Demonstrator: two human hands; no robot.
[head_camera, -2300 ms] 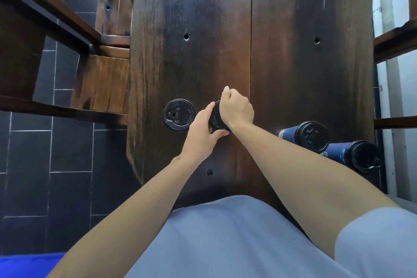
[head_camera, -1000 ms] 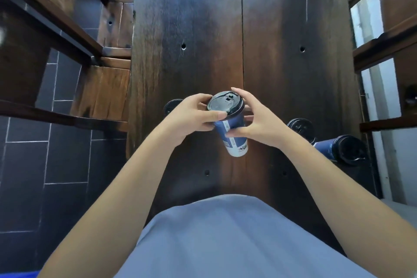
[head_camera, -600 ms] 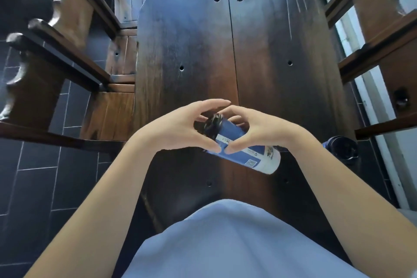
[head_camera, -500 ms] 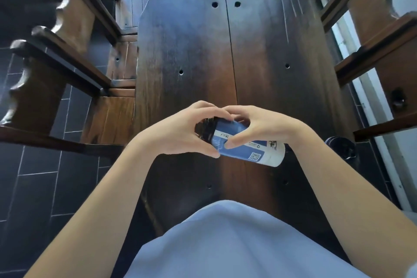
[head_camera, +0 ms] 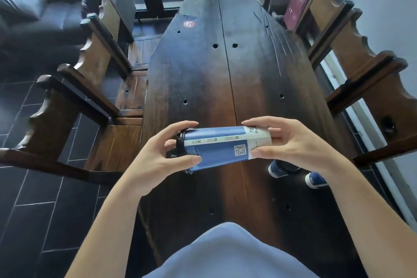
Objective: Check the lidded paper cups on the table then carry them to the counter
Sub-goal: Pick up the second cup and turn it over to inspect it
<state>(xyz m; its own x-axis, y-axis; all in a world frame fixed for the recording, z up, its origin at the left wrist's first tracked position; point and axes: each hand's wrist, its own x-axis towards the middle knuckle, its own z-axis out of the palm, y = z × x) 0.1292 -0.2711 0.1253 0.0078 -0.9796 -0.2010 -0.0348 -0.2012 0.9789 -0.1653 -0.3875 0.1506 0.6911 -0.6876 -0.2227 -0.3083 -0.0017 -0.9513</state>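
A tall blue and white paper cup (head_camera: 221, 146) with a black lid lies sideways in the air above the dark wooden table (head_camera: 203, 88). My left hand (head_camera: 158, 160) grips its lidded end at the left. My right hand (head_camera: 291, 144) holds its white bottom end at the right. A QR code faces me on the cup's side. Two more blue cups (head_camera: 276, 169) (head_camera: 314, 180) stand on the table under my right wrist, mostly hidden by it. A fourth cup, seen earlier at the left, is hidden behind my left hand.
Wooden armchairs (head_camera: 74, 97) stand along the table's left side and more chairs (head_camera: 365, 70) along its right. A red number sticker (head_camera: 189, 24) marks the table's far end. A red booklet (head_camera: 297, 0) leans at the far right. The floor is dark tile.
I lifted the cup off the table with both hands and tipped it from upright to lying sideways, lid to the left. My head has tilted up, so more of the table shows.
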